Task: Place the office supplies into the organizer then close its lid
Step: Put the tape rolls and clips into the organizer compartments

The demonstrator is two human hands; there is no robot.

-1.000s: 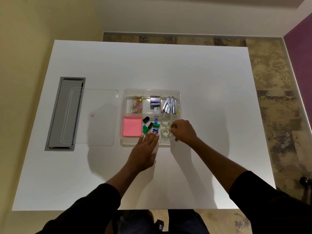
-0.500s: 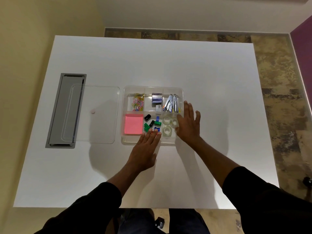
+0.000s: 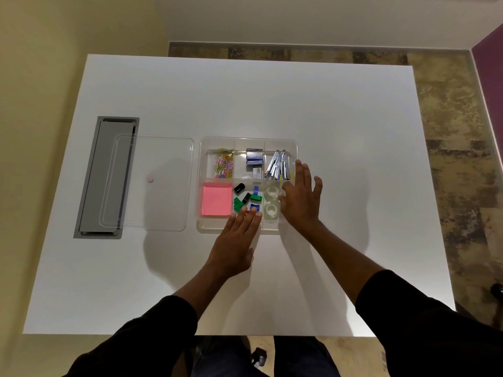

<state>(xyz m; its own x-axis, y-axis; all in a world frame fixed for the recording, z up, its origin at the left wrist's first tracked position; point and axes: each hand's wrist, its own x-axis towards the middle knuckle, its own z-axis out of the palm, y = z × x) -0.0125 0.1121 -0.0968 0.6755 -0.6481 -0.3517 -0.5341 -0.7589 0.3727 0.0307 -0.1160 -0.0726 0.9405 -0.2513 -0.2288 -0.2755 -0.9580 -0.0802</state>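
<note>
A clear organizer (image 3: 202,227) sits mid-table with its compartments filled: coloured paper clips (image 3: 224,165), staple boxes (image 3: 254,159), metal clips (image 3: 279,165), pink sticky notes (image 3: 217,200), binder clips (image 3: 246,200) and clear tape rolls (image 3: 271,201). Its clear lid (image 3: 152,183) lies flat on the table to the left, apart from it. My left hand (image 3: 235,244) rests flat at the organizer's front edge, fingertips over the rim. My right hand (image 3: 300,198) is spread flat over the organizer's right side, holding nothing.
A grey cable hatch (image 3: 104,178) is set into the white table (image 3: 340,131) under the lid's left part. Patterned floor lies beyond the table's far and right edges.
My right hand left the tape-roll compartment, opened out and moved to the organizer's right side. My left hand stayed at the front edge.
</note>
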